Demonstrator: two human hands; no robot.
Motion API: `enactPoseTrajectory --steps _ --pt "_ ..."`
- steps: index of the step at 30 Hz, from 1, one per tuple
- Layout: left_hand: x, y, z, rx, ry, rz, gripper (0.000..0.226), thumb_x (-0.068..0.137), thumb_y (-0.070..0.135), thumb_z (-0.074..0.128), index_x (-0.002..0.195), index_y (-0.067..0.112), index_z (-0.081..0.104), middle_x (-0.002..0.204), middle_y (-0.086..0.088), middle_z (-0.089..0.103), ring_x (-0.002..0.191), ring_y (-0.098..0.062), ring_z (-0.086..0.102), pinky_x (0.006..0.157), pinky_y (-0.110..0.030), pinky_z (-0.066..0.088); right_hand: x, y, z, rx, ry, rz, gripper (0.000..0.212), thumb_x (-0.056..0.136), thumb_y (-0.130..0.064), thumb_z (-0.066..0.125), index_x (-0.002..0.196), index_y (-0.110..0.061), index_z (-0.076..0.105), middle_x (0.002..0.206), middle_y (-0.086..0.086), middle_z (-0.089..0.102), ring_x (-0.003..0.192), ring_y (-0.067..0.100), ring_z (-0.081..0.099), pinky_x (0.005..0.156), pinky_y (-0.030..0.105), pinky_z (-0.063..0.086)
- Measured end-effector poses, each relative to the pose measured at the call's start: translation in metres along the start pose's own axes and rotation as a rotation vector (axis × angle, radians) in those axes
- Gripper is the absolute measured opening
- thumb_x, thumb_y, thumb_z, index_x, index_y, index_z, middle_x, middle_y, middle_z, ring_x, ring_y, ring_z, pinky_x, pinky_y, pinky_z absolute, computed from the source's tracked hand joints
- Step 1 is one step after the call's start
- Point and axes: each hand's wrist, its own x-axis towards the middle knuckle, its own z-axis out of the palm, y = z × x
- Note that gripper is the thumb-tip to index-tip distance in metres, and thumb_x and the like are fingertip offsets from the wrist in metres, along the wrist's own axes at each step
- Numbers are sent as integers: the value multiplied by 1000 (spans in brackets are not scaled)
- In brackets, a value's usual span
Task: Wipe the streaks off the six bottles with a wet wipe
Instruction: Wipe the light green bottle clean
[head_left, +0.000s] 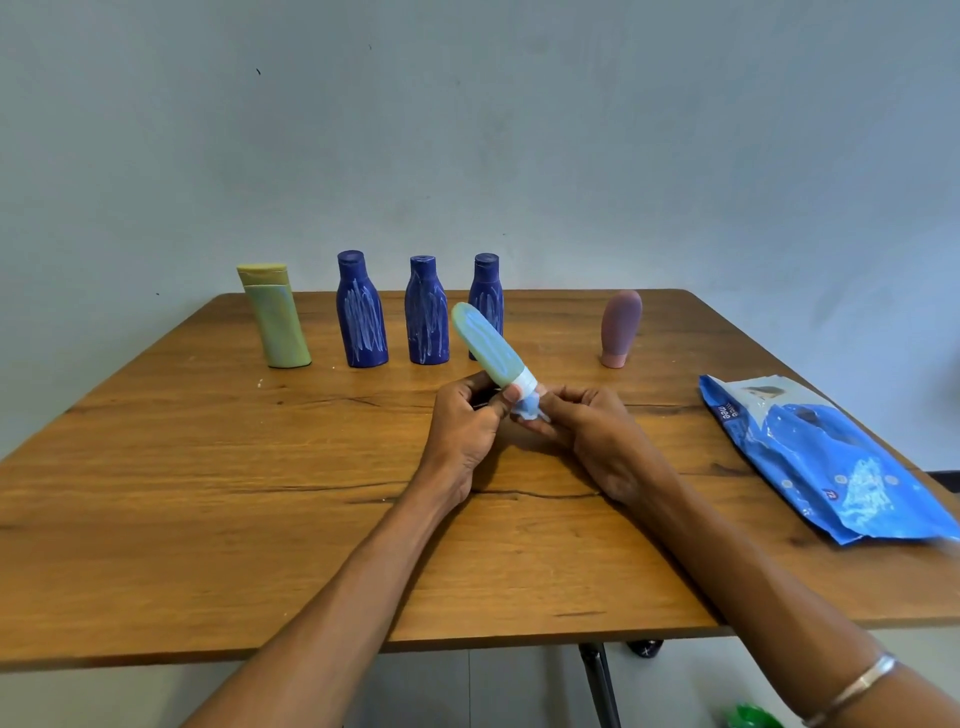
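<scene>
My left hand (465, 426) grips the lower end of a pale green bottle (485, 343), which tilts up and to the left above the table and shows faint streaks. My right hand (587, 423) pinches a white wet wipe (527, 397) wrapped around the bottle's base. On the far side of the table stands a row: a yellow-green bottle (278, 317), three dark blue bottles (361, 312) (427, 312) (487, 296) scribbled with white streaks, and a pink bottle (620, 330) standing on its cap. The held bottle hides part of the rightmost blue one.
A blue wet-wipe pack (826, 457) lies flat by the right edge of the wooden table (208, 493). A grey wall rises behind the far edge. A table leg and a green object show below the near edge.
</scene>
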Motion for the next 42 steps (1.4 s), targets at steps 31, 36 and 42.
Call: enactPoseTrajectory --steps 31,36,42 --pt "8 -7 -3 94 -46 -5 33 101 7 56 132 12 64 124 -2 71 115 -15 66 96 -30 54 0 0 -2 -194 110 -172 16 92 -14 71 104 -3 73 97 12 78 89 18 75 76 26 61" --pt "8 -10 -4 122 -35 6 32 101 7 55 131 14 65 123 -4 71 115 -13 65 99 -32 53 1 9 0 -766 163 -687 10 85 -20 80 95 -17 79 89 -10 77 84 5 73 77 26 60" --pt "8 -10 -5 65 -77 -20 28 101 6 55 127 8 66 112 -7 75 104 -15 70 99 -37 54 5 11 0 -715 209 -761 14 85 -18 81 98 -13 80 91 -8 77 85 5 73 78 30 61"
